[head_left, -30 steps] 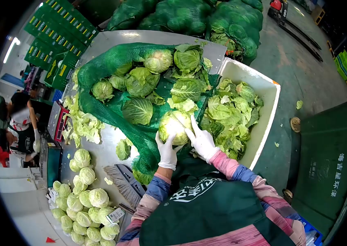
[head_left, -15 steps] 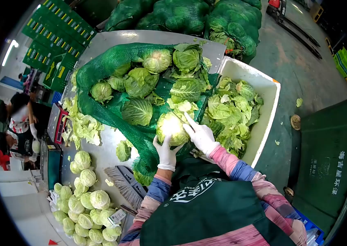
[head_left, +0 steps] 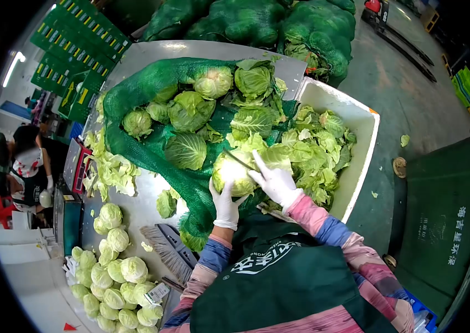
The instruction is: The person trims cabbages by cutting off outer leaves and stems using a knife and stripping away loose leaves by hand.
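A pale green cabbage (head_left: 231,173) rests at the near edge of the green mesh sack. My left hand (head_left: 226,206), in a white glove, cups its near side with thumb and fingers spread around it. A thin dark knife (head_left: 239,160) lies across the cabbage's top, its handle end hidden in my gloved right hand (head_left: 275,182). The right index finger stretches forward past the blade. Right of the cabbage, a loose leaf (head_left: 277,157) lies near the fingers. More cabbages (head_left: 191,111) with outer leaves lie on the opened mesh sack (head_left: 140,147).
A white foam box (head_left: 363,150) full of leaves stands on the right. Trimmed cabbages (head_left: 115,277) are heaped at the lower left near a brush (head_left: 165,250). Full mesh sacks (head_left: 240,22) lie beyond the table. A co-worker (head_left: 29,166) stands at far left.
The knife blade has turned into view across the cabbage's top. A pale leaf now lies to the cabbage's right. My right hand has shifted slightly; my left hand stays on the cabbage.
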The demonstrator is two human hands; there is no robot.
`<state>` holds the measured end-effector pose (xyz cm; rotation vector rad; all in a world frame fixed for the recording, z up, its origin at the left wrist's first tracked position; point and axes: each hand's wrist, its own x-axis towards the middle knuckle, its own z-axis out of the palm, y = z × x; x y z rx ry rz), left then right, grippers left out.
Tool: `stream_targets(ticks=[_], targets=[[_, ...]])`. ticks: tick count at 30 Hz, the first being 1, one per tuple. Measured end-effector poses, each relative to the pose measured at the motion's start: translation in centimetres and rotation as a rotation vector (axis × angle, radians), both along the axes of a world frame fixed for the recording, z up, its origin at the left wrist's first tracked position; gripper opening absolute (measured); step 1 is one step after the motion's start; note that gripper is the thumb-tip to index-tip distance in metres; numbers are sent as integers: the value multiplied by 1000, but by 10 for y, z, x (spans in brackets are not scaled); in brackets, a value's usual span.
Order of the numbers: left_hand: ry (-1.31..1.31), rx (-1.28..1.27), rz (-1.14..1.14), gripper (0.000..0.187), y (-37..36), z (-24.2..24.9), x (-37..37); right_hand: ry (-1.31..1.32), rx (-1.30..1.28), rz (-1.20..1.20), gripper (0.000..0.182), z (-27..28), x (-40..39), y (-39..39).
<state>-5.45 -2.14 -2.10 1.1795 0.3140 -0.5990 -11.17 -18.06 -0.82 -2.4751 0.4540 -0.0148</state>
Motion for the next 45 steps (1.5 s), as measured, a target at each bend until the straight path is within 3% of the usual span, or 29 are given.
stream_targets(ticks=[8,10,12,14,16,18,19,20,22,24,25,26,28,29,31,32,35,37,43,45], targets=[[-66,107,-1,76,-3,-3,-1,36,-68,148,57,0,18,-21],[-75,123,5,76,-1,-3,-3,-79,156,32,45,-29,27,-36],[-163,130,-48,72,5,-3,-7,-148,462,-257,45,-37,35,-51],[-224,127,-72,68,16,-10,-10,114,249,-215,44,-55,31,-89],[-104,15,-25,66,26,-14,-9,171,92,-174,46,-80,15,-97],[-74,-62,-16,66,33,-20,-8,253,158,-246,52,-42,14,-75],[31,-162,33,66,32,-16,-8,151,250,-284,58,-38,12,-61],[130,-267,80,67,29,-14,-5,234,354,-275,59,-14,11,-47],[268,-353,110,70,22,-15,0,-74,435,-227,58,-28,2,-13],[614,-410,187,69,11,-8,0,-37,460,-117,58,-21,1,6],[526,-308,34,78,17,-14,2,43,498,-102,59,-13,4,8],[345,-17,-110,86,13,3,4,40,497,-99,59,-14,7,7],[-721,912,26,97,14,-28,7,31,521,-165,59,-20,13,3],[-723,912,25,97,12,-21,16,-22,366,-129,60,-29,12,0],[-1100,631,-362,112,5,6,42,-19,325,-111,61,-28,14,-5],[-1226,855,-581,119,3,11,43,-20,279,-90,61,-26,14,-7],[-1230,816,-645,119,-1,12,57,-22,123,-7,62,-8,9,-4],[-1207,934,-646,117,-4,11,55,-23,7,30,64,-6,7,6],[-1184,954,-606,111,-7,13,49,41,-111,77,60,4,15,-4],[-1157,954,-592,111,-8,14,49,-17,-22,12,56,-7,17,-6]])
